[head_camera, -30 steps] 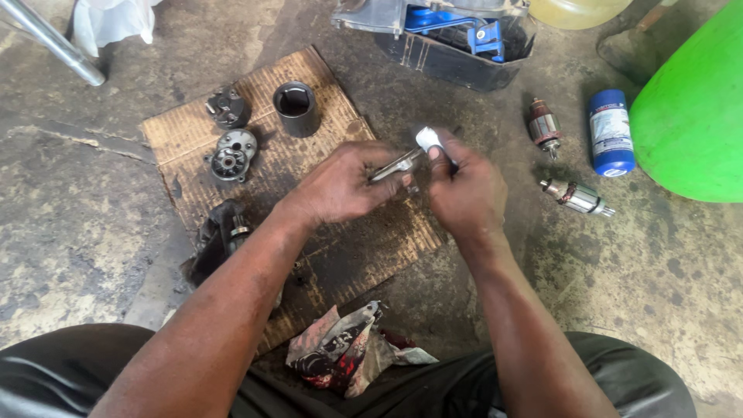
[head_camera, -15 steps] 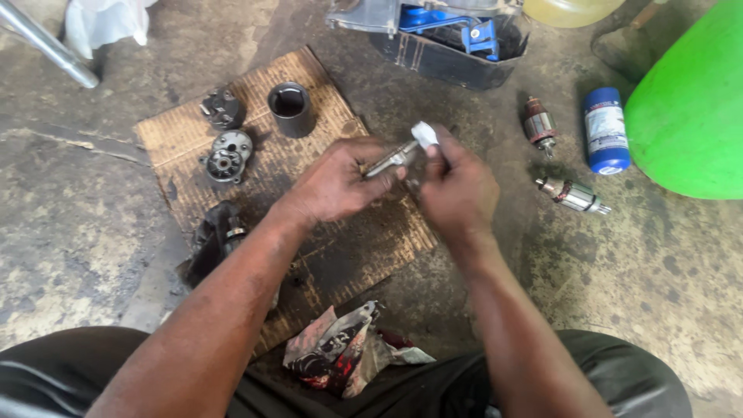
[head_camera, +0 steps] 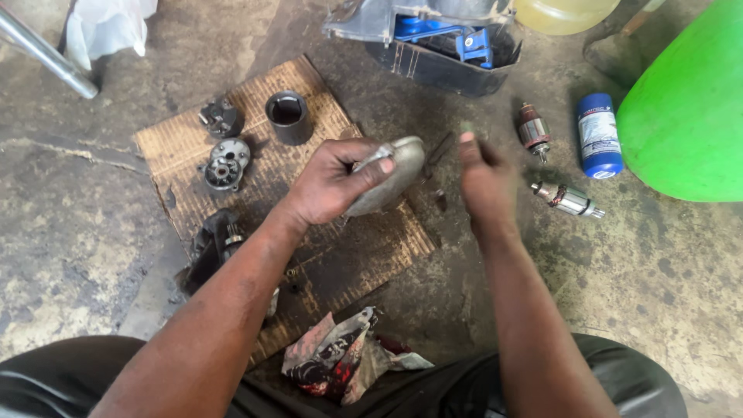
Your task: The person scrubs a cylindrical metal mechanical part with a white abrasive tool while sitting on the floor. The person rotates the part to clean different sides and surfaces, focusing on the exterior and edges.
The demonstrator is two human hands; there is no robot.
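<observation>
Above the cardboard sheet (head_camera: pixel 309 255), the left hand (head_camera: pixel 329 182) clasps a grey metal housing (head_camera: pixel 391 174) for inspection; the right hand (head_camera: pixel 484 182) hovers loose, empty.

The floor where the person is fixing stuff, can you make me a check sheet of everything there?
Surface: stained concrete floor with a greasy cardboard sheet laid on it.
Job's things: grey metal part held in the left hand; its exact shape is blurred.
Clutter: black cylinder, round metal cover and small black part on the cardboard; two copper-wound motor cores, blue can lying on the floor; dirty rag.
Grippers: left hand closed on the metal part; right hand open, holding nothing, beside it.
Cables: nothing seen.
Surroundings: green container, dark tray with blue tool, metal pipe, white bag.
</observation>
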